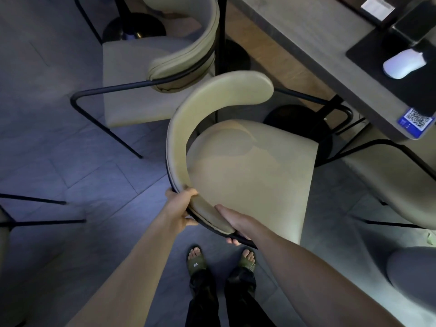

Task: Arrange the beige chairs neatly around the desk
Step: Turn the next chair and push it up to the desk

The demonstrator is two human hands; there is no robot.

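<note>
I see both hands clamped on the near beige chair's (250,166) curved backrest: left hand (181,208) wraps its outer rim, right hand (236,223) grips just beside it, near the table (306,43).

A white computer mouse (404,64) lies at about two o'clock on a black mat (368,56); a dark boxy device (411,27) stands just above it, towards one o'clock, its make too dim to tell; a blue-bordered QR code sticker (416,120) sits at three o'clock; a white paper (377,7) shows at the top edge near one o'clock; grey floor tiles (59,142) fill the nine o'clock side; two green sandals (195,261) point upward at six o'clock, one marked VIP, below them black trousers (240,300).
</note>
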